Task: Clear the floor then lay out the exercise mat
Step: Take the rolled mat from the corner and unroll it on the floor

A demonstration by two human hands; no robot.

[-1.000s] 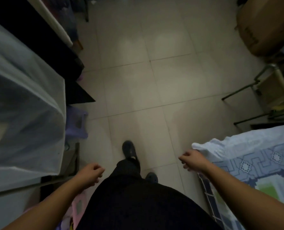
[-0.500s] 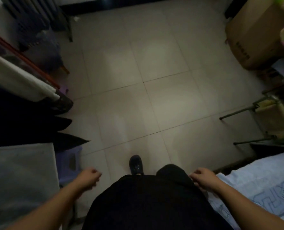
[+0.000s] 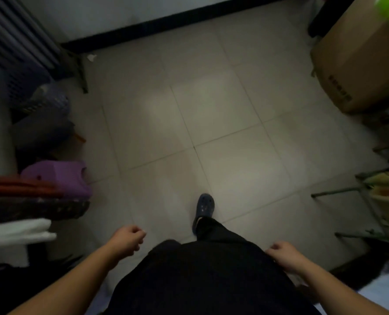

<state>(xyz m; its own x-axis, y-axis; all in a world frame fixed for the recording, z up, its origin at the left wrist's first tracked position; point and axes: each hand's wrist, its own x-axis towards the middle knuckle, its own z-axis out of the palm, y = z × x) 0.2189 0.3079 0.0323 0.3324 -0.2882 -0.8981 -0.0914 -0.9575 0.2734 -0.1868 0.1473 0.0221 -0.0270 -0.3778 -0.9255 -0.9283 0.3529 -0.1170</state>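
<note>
As the view swings from the bed side toward the far wall, more open tile comes into sight than a second ago.
Floor: the tiled floor [image 3: 211,123] shows bare across its middle, clutter only at the edges.
Box: the cardboard box [image 3: 357,64] stands at the right edge, near the wall.
Stool: the purple stool [image 3: 61,178] sits at the left edge.
Scrap: a small pale scrap [image 3: 91,57] lies by the baseboard.
Hands: left hand [image 3: 127,242] and right hand [image 3: 284,254] hang with fingers loosely curled, holding nothing.
Mat: no exercise mat is in view.
Meaning: clearing looks mostly done; fetching the mat probably comes next.
</note>
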